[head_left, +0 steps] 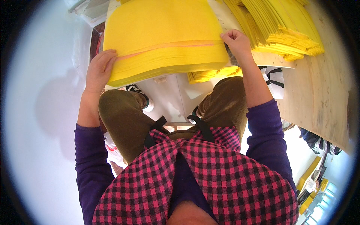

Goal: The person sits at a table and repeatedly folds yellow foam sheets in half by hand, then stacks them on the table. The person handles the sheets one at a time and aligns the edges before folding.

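Note:
In front of me lies a thick stack of flat yellow sheets (161,26), which look like soft fabric. A thin orange-pink strip (176,45) runs across it near my side, with the layered front edge below. My left hand (101,69) is closed at the stack's left edge, fingertips at the strip's left end. At the right edge, my right hand (238,44) pinches with thumb and forefinger at the strip's other end. Whatever lies under its curled fingers is hidden.
More yellow stacks (285,28) lie on the wooden table (315,86) at the far right. Another yellow pile (210,74) shows below the stack's front edge. A white wall (48,93) stands close on the left. My knees are under the near edge.

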`<control>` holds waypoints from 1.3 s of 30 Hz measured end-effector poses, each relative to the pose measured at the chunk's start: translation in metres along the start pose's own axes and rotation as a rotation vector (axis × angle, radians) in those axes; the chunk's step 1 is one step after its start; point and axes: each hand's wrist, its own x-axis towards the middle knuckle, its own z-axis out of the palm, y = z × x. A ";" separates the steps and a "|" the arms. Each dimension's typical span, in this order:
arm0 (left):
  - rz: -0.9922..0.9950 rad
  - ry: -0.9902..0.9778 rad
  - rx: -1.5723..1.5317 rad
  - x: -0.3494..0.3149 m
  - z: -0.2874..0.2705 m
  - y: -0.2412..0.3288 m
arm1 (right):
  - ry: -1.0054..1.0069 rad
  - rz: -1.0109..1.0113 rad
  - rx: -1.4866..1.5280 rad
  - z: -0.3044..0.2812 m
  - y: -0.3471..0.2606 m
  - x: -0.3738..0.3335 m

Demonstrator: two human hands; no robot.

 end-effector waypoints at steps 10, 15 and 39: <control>-0.079 0.020 -0.099 -0.005 0.004 -0.005 | -0.013 -0.622 -0.191 -0.009 -0.005 -0.015; -0.094 0.020 -0.103 -0.005 0.005 -0.007 | -0.087 -0.653 -0.240 -0.008 -0.003 -0.012; -0.146 0.021 -0.142 -0.006 0.004 -0.004 | -0.066 -0.799 -0.300 -0.002 -0.017 -0.014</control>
